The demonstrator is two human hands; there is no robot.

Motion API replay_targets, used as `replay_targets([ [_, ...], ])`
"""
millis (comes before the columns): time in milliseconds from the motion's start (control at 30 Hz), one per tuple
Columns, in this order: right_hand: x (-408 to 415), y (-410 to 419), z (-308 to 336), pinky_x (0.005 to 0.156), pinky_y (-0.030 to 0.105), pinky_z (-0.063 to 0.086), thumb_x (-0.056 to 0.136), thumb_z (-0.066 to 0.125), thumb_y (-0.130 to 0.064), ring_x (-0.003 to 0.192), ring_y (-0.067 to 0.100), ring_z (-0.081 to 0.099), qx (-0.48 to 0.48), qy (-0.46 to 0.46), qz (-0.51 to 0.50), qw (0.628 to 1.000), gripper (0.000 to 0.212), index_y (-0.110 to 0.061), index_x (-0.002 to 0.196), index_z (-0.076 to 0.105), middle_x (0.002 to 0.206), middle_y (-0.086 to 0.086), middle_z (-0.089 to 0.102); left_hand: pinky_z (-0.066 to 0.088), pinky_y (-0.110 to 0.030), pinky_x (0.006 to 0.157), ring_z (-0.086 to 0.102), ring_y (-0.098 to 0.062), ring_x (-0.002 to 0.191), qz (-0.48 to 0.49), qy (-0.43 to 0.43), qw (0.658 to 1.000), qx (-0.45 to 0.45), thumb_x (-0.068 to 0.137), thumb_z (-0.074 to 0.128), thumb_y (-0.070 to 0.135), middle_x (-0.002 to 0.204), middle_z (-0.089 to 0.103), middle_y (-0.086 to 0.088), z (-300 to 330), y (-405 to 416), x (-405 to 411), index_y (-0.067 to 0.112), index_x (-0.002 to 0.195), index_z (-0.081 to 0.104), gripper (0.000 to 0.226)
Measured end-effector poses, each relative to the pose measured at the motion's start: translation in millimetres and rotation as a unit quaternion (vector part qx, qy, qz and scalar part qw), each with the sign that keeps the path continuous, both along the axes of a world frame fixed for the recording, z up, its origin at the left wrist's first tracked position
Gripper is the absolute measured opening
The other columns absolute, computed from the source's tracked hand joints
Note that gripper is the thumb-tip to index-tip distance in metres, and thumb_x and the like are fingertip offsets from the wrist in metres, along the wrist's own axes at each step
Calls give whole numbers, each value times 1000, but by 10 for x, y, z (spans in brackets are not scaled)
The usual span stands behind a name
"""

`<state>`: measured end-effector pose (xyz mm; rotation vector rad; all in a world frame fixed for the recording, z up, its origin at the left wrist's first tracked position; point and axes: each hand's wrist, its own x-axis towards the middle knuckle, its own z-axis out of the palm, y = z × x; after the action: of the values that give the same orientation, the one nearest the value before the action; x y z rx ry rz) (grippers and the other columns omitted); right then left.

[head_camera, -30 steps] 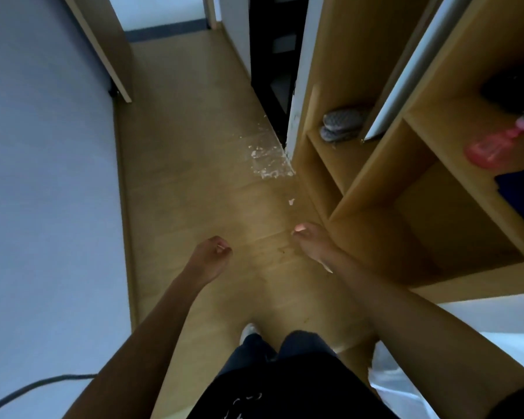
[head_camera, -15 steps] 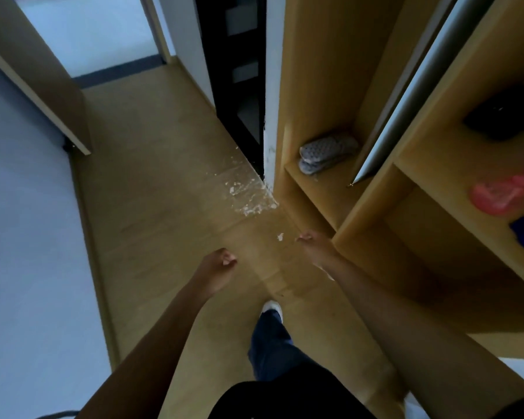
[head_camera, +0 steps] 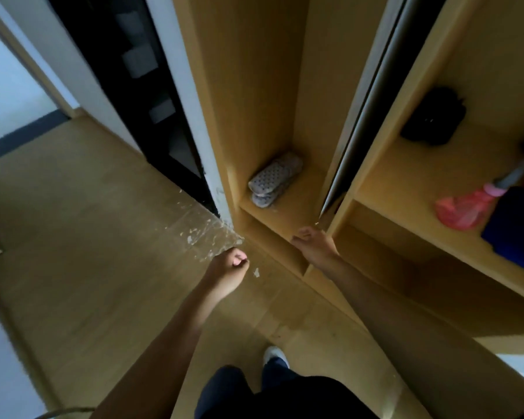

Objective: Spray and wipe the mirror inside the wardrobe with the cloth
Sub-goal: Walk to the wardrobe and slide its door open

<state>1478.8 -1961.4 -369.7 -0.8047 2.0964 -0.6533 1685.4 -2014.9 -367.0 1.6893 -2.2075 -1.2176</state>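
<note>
A pink spray bottle [head_camera: 466, 207] lies on a wardrobe shelf at the right, next to a dark blue folded cloth [head_camera: 515, 225]. A tall thin panel [head_camera: 372, 98], seen edge-on, stands between the wardrobe compartments; whether it is the mirror I cannot tell. My left hand [head_camera: 229, 267] hangs over the floor, curled into a loose fist with nothing in it. My right hand [head_camera: 313, 244] reaches forward near the lower shelf edge below the panel, fingers loosely apart and empty.
A wooden wardrobe [head_camera: 285, 219] with open shelves fills the right. Grey slippers [head_camera: 273, 179] sit in the narrow compartment, a black item [head_camera: 433, 119] on the upper right shelf. White flakes [head_camera: 206, 228] litter the wooden floor by a dark doorway [head_camera: 152, 95].
I have stepped forward toward the wardrobe, so the shelves and slippers look nearer. My right hand has moved up to the lower shelf edge; both hands stay empty.
</note>
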Motion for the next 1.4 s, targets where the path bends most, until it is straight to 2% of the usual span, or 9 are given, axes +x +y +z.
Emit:
replay_targets([
  [167, -193, -35, 91, 103, 40, 46, 91, 65, -34, 120, 25, 57, 0, -7, -89, 996, 42, -15, 129, 60, 129, 6, 62, 42, -17, 74, 60, -11, 89, -83, 18, 996, -2, 92, 58, 20, 102, 68, -2, -5, -389, -324, 13, 103, 66, 15],
  [333, -259, -108, 256, 82, 32, 52, 93, 64, -36, 97, 18, 60, -43, 10, -194, 980, 27, -19, 113, 60, 115, 5, 64, 37, -4, 59, 57, -9, 89, -180, 48, 982, -12, 93, 55, 18, 94, 62, 3, 55, -789, -569, 13, 102, 65, 15],
  [433, -184, -202, 376, 82, 29, 52, 94, 62, -35, 98, 17, 60, -68, 12, -258, 964, 33, -16, 121, 59, 118, 6, 64, 39, -14, 65, 55, -8, 90, -226, 61, 972, -19, 93, 55, 18, 97, 60, 4, 158, -1043, -631, 14, 101, 65, 14],
  [533, -89, -296, 498, 67, 19, 46, 93, 65, -33, 85, 7, 58, -84, 15, -290, 953, 43, -15, 131, 54, 118, 4, 64, 40, -19, 65, 55, -6, 85, -276, 68, 958, -27, 93, 54, 19, 97, 59, 5, 241, -1258, -659, 18, 99, 64, 11],
  [633, -5, -344, 645, 77, 24, 48, 92, 67, -31, 97, 15, 59, -98, 29, -314, 944, 46, -15, 133, 53, 125, 8, 61, 39, -13, 60, 51, 1, 79, -331, 56, 942, -27, 95, 52, 23, 99, 57, 6, 305, -1402, -650, 21, 102, 61, 12],
  [767, 13, -353, 893, 60, 16, 42, 91, 68, -29, 94, 14, 55, -127, 61, -333, 932, 48, -14, 133, 51, 128, 9, 60, 40, -13, 60, 54, -6, 86, -366, 61, 928, -24, 96, 51, 24, 109, 59, 1, 416, -1459, -713, 18, 112, 59, 19],
  [900, -32, -371, 1191, 68, 23, 52, 89, 70, -30, 102, 19, 59, -146, 95, -336, 926, 54, -14, 137, 48, 130, 9, 57, 39, -12, 59, 54, -7, 92, -378, 79, 922, -38, 97, 52, 24, 113, 60, 0, 568, -1435, -858, 16, 117, 58, 23],
  [1100, -168, -442, 1694, 78, 27, 49, 87, 71, -36, 113, 21, 58, -200, 141, -332, 911, 61, -18, 139, 44, 134, 6, 54, 54, -30, 84, 61, -12, 102, -361, 131, 920, -77, 95, 56, 24, 120, 62, 0, 899, -1334, -1153, 17, 120, 57, 26],
  [1400, -387, -554, 2632, 91, 29, 46, 86, 71, -42, 125, 20, 51, -306, 234, -288, 877, 70, -19, 143, 37, 140, 4, 50, 50, -28, 90, 55, -15, 114, -335, 197, 913, -128, 95, 55, 35, 131, 54, -1, 1582, -1201, -1613, 20, 131, 48, 39],
])
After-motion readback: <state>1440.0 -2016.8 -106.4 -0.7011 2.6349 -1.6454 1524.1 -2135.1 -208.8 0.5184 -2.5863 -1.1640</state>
